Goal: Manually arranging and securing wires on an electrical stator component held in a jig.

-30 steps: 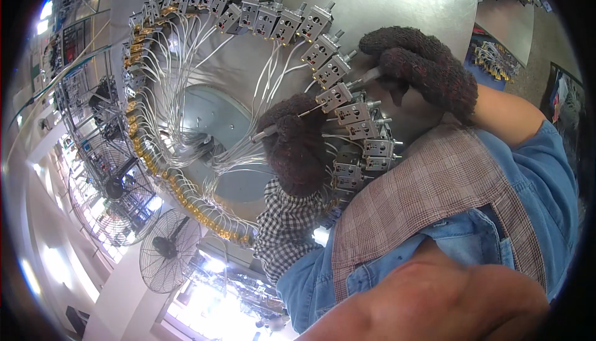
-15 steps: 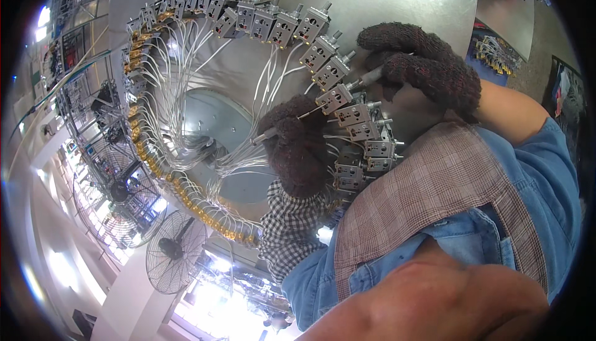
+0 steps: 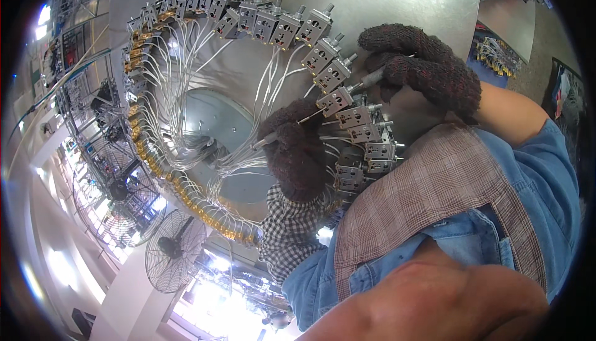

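Note:
A ring of small silver metal boxes (image 3: 287, 28), each with a threaded shaft and white leads, lies on a round metal table. My left hand (image 3: 295, 148), in a dark knit glove, is closed around a thin tool with a grey handle (image 3: 265, 140). The tool's narrow metal tip (image 3: 308, 117) points at one box (image 3: 335, 100) on the near right of the ring. My right hand (image 3: 428, 68), gloved alike, pinches a grey cylindrical piece (image 3: 372, 79) lined up with that same box's shaft. Whether the piece is fitted onto the shaft, I cannot tell. The gloves hide most fingertips.
White leads (image 3: 180, 92) gather in a bundle at the ring's middle, over a round grey disc (image 3: 239, 182). Brass-coloured parts (image 3: 186, 198) line the ring's left side. Fans (image 3: 171, 248) stand beyond the table at left. More wired parts (image 3: 496, 55) lie at far right.

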A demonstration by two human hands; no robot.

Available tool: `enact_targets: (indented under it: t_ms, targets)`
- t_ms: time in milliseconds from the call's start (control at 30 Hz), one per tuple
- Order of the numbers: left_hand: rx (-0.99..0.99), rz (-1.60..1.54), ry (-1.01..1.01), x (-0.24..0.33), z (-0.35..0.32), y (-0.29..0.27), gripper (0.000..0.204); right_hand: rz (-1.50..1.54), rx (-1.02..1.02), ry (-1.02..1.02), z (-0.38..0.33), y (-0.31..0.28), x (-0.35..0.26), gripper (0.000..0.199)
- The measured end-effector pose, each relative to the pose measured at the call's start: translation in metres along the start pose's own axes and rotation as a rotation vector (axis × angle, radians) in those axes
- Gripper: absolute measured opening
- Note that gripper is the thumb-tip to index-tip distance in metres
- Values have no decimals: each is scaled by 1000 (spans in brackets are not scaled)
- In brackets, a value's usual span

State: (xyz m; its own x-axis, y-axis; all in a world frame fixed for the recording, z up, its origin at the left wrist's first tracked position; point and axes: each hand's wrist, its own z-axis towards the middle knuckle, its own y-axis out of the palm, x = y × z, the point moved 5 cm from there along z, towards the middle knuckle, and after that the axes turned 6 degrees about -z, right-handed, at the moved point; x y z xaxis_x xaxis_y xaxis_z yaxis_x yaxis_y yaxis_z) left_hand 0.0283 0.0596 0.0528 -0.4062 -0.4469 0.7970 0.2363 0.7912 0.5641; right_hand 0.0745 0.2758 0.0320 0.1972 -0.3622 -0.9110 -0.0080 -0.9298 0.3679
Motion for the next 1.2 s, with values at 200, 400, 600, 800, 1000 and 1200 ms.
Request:
enact_targets:
  t_ms: [200,400,600,800,1000,1200]
  targets:
    - [116,47,-107,-1,-8,-13,23,30,-7,82,3,4,7,40]
    - [109,-35,-150,-2,-3,-6,23,-29,58,-25,5,3,12,37]
    - [115,76,-185,-4,-4,-12,26,-320,14,-566,-5,5,32,41]
    - [155,111,-126,1,-8,-19,27,-45,37,101,8,15,4,37]
    - [110,99,-132,-2,-4,-9,28,-1063,-25,-553,0,7,4,40]
    - [143,143,-60,0,-6,-9,28,-803,-3,-670,-4,4,10,32]
